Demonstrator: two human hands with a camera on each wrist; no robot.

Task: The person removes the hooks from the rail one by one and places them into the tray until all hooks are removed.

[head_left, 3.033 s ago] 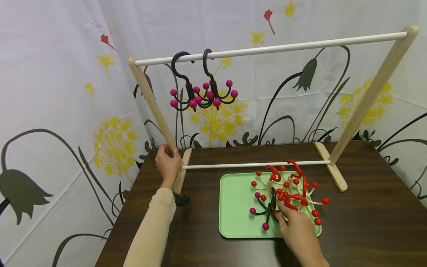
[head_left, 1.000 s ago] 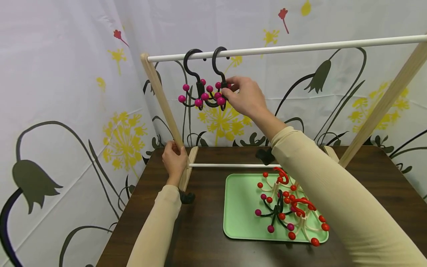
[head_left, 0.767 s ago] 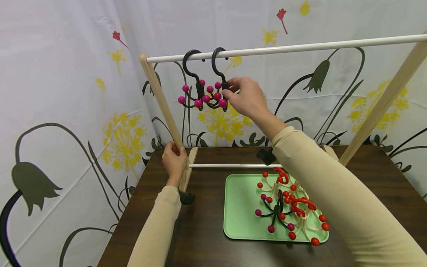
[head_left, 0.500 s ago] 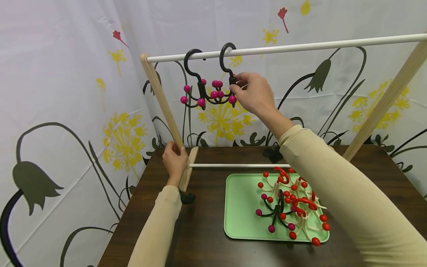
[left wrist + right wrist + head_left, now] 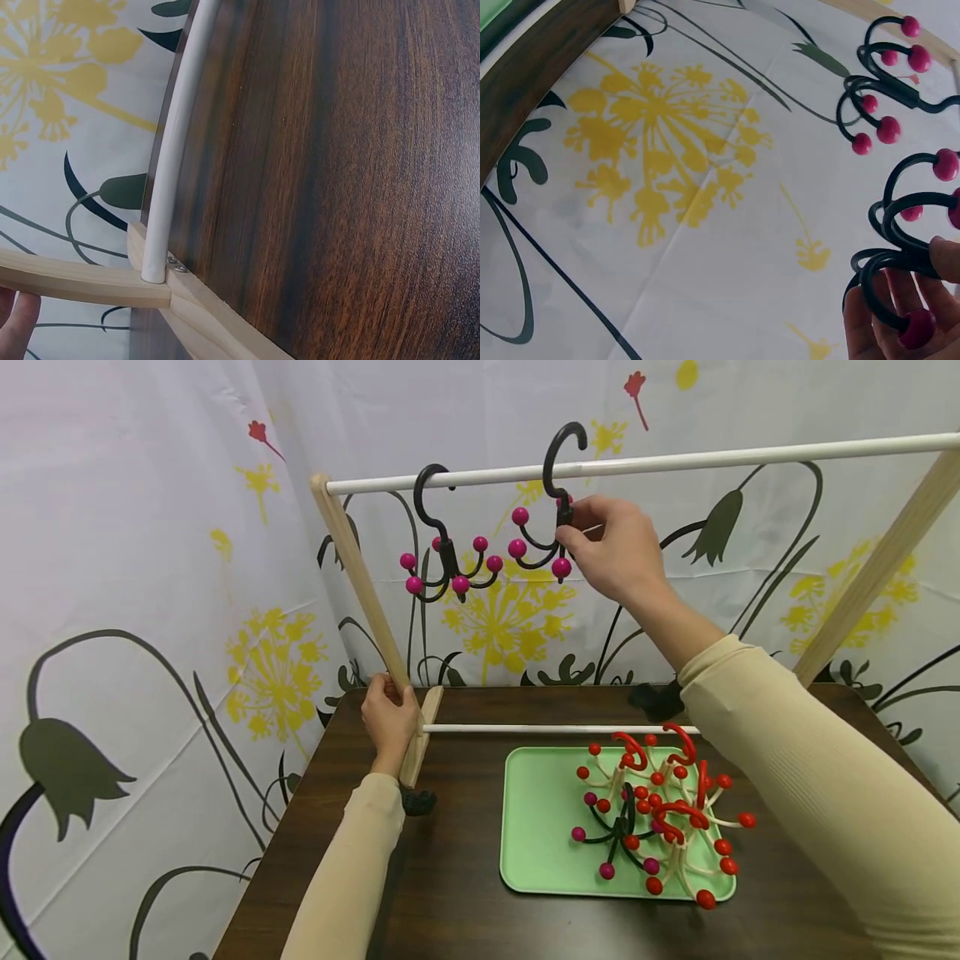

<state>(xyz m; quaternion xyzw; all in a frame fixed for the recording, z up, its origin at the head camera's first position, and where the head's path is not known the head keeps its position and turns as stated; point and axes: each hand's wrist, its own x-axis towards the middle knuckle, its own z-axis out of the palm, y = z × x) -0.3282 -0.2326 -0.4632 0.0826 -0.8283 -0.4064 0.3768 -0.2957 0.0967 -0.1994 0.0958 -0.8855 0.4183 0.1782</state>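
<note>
My right hand [image 5: 618,543] pinches the stem of a black multi-arm hanger [image 5: 549,464] with pink ball tips. Its curved hook overlaps the top white bar [image 5: 712,462], and the hook's tip shows above the bar. In the right wrist view, thumb and fingers close around the hanger [image 5: 907,260]. To the left, a matching black hanger [image 5: 448,560] hangs from the bar. My left hand [image 5: 388,714] grips the lower part of the rack's left wooden post [image 5: 360,581]; only fingertips [image 5: 19,322] show in the left wrist view, touching that post.
A green tray [image 5: 536,827] lies on the dark wood table [image 5: 450,860]. On it are several cream hangers with red hooks [image 5: 678,814] and balls, plus one black hanger [image 5: 619,828]. A lower white rod [image 5: 525,728] runs behind the tray. A flowered curtain [image 5: 150,527] stands behind.
My right hand moved from the tray up to the right hanging hanger, shifted it rightward along the bar, then raised it. The left hand kept its hold on the post.
</note>
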